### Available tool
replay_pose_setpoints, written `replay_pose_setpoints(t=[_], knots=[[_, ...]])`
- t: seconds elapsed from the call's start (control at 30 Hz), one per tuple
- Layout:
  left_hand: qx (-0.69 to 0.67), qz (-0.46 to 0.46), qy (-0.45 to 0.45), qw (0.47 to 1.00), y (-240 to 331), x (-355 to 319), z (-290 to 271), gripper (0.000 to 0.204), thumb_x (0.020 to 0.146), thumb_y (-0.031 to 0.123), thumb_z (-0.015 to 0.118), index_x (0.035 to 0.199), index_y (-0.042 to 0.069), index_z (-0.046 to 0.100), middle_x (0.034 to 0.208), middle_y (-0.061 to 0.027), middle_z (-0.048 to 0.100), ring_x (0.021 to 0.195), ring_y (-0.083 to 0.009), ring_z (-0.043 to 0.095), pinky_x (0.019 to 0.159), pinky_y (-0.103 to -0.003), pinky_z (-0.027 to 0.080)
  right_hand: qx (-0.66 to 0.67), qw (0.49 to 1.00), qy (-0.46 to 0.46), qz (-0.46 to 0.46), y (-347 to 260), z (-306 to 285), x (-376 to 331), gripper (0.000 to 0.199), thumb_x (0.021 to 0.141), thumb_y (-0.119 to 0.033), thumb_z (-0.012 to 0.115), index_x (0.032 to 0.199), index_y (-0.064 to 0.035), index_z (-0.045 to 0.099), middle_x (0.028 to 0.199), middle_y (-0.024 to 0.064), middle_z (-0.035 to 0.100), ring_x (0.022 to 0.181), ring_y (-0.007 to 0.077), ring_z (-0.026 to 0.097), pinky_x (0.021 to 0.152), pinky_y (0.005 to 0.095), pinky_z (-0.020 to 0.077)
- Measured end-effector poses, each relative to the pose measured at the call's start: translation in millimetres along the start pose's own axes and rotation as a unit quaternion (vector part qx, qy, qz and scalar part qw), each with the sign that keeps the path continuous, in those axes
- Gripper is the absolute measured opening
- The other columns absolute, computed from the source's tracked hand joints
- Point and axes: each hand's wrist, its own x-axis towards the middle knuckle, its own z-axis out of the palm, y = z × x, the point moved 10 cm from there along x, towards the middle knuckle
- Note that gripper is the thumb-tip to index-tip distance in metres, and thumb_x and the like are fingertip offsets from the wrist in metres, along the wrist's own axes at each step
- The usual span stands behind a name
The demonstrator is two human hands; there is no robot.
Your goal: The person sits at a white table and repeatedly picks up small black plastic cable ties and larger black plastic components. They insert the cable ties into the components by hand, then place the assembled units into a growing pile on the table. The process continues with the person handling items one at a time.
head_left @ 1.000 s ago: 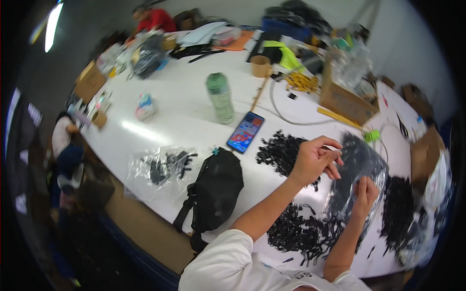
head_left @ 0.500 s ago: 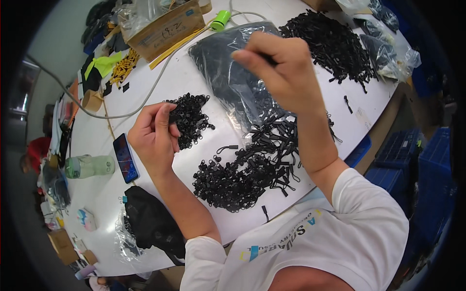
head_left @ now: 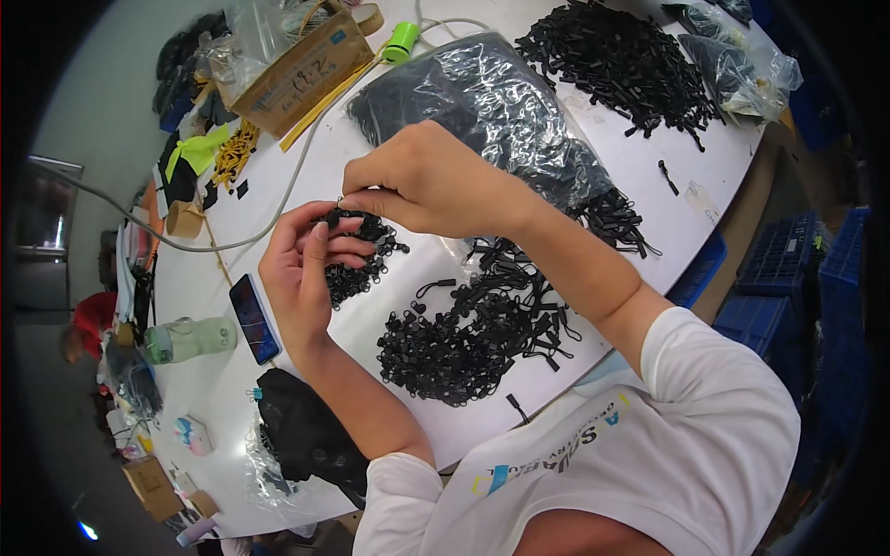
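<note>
My left hand is closed at thumb and forefinger on a small black piece, with the other fingers partly spread. My right hand pinches at the left forefinger's tip, and its fist hides what it holds. Beneath both hands lies a pile of small black ring-shaped pieces. Closer to me is a larger pile of small black pieces. It runs into black cord pulls with loops, some lying by the mouth of a clear plastic bag full of black things.
Far right, a big heap of black pulls lies near plastic bags. A phone, a green bottle and a black cloth bag stand left. A cardboard box and a grey cable are behind. Blue crates sit right.
My right hand has come down and left from above the plastic bag to meet my left hand. My left hand's fingers have spread somewhat. The view has shifted slightly.
</note>
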Motion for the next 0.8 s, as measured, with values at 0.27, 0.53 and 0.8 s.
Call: replay_pose_setpoints(t=[0.27, 0.53, 0.8], knots=[[0.096, -0.038, -0.027, 0.994, -7, 0, -9, 0.011, 0.092, 0.002, 0.049, 0.096, -0.007, 0.051, 0.084, -0.019, 0.065, 0.07, -0.0207, 0.067, 0.059, -0.026, 0.054, -0.033, 0.998, -0.015, -0.046, 4, 17, -3, 0.01, 0.078, -0.014, 0.066, 0.081, -0.0043, 0.066, 0.067, 0.0095, 0.062, 0.06, 0.0278, 0.059, 0.054, 0.0348, 0.0449], [0.014, 0.019, -0.041, 0.999, 6, -4, -2, 0.007, 0.091, -0.001, 0.051, 0.09, -0.007, 0.049, 0.082, -0.0191, 0.065, 0.074, -0.0218, 0.068, 0.064, -0.025, 0.055, 0.039, 0.998, -0.038, -0.038, 12, 22, -2, 0.01, 0.077, -0.011, 0.068, 0.081, -0.0026, 0.067, 0.068, 0.0105, 0.063, 0.058, 0.0275, 0.059, 0.052, 0.0322, 0.0443], [0.05, 0.022, -0.049, 0.997, 7, -9, -6, 0.009, 0.087, 0.001, 0.058, 0.09, -0.005, 0.052, 0.074, -0.0163, 0.065, 0.059, -0.0189, 0.064, 0.052, -0.024, 0.051, 0.124, 0.99, -0.055, -0.03, 15, 14, 1, 0.01, 0.077, -0.007, 0.068, 0.084, 0.0002, 0.068, 0.071, 0.0133, 0.066, 0.056, 0.024, 0.061, 0.051, 0.0276, 0.045]])
